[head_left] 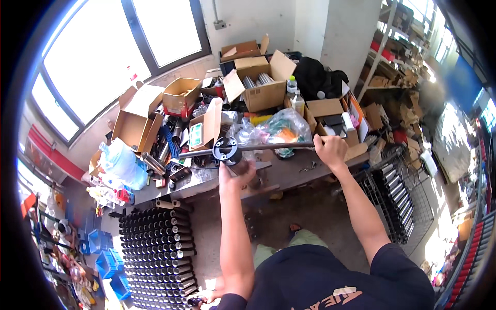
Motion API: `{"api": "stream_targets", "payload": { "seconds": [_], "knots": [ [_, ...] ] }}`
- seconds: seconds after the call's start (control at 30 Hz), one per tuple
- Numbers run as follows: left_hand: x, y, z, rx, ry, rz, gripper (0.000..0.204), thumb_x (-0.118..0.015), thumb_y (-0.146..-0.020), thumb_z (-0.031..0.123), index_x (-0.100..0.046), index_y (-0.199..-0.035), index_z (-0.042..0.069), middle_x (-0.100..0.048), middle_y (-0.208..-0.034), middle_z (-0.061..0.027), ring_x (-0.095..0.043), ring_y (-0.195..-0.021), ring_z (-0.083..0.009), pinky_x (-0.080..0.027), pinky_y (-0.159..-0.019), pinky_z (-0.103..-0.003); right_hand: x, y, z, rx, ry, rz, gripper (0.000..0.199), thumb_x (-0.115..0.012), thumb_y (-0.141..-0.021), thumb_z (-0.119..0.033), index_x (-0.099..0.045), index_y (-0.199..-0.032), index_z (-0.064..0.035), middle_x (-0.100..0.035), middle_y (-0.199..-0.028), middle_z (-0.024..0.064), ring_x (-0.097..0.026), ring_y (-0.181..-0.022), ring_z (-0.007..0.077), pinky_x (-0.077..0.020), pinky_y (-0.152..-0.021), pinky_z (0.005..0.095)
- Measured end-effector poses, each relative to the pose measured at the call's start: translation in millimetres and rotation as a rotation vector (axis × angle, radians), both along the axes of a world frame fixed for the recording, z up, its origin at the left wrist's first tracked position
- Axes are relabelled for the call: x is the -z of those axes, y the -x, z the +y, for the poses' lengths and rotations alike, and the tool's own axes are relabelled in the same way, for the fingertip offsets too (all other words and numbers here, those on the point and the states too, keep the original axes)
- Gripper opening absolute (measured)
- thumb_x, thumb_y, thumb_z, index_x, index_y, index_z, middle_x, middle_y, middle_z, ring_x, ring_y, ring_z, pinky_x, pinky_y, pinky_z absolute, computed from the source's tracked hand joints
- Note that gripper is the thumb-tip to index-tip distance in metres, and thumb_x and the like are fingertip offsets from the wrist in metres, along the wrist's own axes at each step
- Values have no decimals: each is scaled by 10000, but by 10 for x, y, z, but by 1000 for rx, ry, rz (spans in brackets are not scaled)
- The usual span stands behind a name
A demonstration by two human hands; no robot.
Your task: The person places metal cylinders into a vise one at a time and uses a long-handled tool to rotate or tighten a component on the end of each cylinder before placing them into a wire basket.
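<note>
My left hand [235,180] is wrapped round a black metal cylinder [238,165] over the front of the workbench. The cylinder's ring-shaped end, with notches and holes, faces up. A long dark metal bar [281,146] lies across that end, reaching out to both sides. At the bar's right end, my right hand [332,151] is closed in a fist round it. How the bar sits in the ring is hard to make out, and my left fingers are partly hidden behind the cylinder.
Cardboard boxes [264,95], a clear plastic bag [289,126] and a big water bottle [123,164] crowd the workbench [305,164]. Stacked black tubes [155,248] stand below left. A wire rack [395,199] of tubes is at right. Blue bins [107,262] sit far left.
</note>
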State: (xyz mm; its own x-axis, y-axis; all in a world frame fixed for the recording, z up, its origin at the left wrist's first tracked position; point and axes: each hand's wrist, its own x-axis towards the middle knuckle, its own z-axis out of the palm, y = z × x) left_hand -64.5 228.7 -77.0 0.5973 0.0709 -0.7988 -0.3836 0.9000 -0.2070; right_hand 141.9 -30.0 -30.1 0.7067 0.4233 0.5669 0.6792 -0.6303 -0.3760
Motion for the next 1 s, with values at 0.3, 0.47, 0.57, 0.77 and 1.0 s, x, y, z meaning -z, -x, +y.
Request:
{"api": "stream_targets", "payload": {
  "seconds": [0.3,0.47,0.57,0.77,1.0],
  "knots": [
    [-311,453,-1399,-134,-509,-385,478,-657,-796,268,-574,-1132,-62,-625,-1039,-222,-631,-942,-338,-549,-886,-504,2577,-1307,-2585,434,202,281,745,-395,-994,-616,-673,-629,-29,-651,-621,190,-628,-603,400,-469,-611,529],
    [-419,284,-1790,-105,-842,-703,665,-635,-843,330,-439,-1350,-53,-537,-1177,-177,-588,-937,-271,-539,-848,-389,2804,166,-2100,169,421,1017,892,-314,-932,-778,-755,-777,-18,-702,-808,262,-691,-900,441,-505,-824,515],
    [-498,1,-1787,-212,-1131,-656,729,-590,-918,575,-464,-1329,-14,-522,-1181,-136,-567,-856,-217,-517,-710,-368,2846,400,-1587,197,443,1090,885,-371,-890,-817,-759,-860,-23,-722,-918,252,-687,-979,429,-514,-852,490],
    [-668,18,-1773,-168,-1132,-538,792,-428,-953,726,-516,-1250,-2,-567,-1150,-114,-606,-834,-220,-524,-702,-359,3004,314,-958,250,415,1189,853,-510,-850,-801,-763,-975,3,-732,-1031,241,-693,-1047,387,-521,-895,476],
    [-994,395,-1783,-144,-1403,114,506,-348,-1090,470,-477,-1329,43,-647,-931,-98,-674,-692,-201,-602,-631,-331,3350,153,-542,197,339,1206,819,-545,-866,-751,-736,-1126,1,-693,-1186,254,-644,-1162,399,-493,-974,473]
  ]
}}
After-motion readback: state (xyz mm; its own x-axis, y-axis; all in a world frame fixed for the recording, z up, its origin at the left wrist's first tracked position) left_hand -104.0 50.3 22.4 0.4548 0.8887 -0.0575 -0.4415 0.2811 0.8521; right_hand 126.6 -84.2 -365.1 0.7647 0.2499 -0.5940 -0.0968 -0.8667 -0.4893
